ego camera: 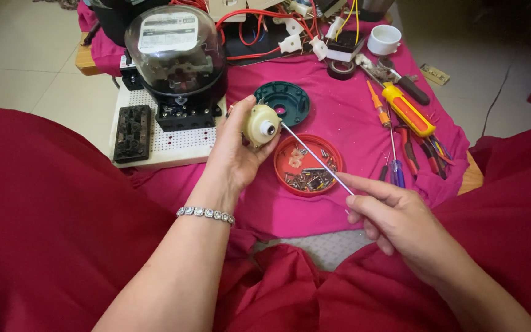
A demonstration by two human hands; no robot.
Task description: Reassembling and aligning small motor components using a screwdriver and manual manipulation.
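Observation:
My left hand (236, 157) holds a small cream-coloured round mechanism (261, 125) with a white and black shaft end facing me. My right hand (394, 218) grips a thin metal screwdriver shaft (314, 157) whose tip touches the right side of the mechanism. The shaft passes over a red round lid (284, 169) that holds several small screws and metal parts. A dark green round cover (283, 101) lies just behind the mechanism on the pink cloth (339, 110). A beaded bracelet (206, 213) is on my left wrist.
A glass-domed black electric meter (176, 55) stands on a white perforated board (173, 144) at the left, next to a black terminal block (132, 131). Screwdrivers and pliers (407, 120) lie at the right. Red wires (259, 27), a tape roll (341, 67) and a white cup (383, 39) are at the back.

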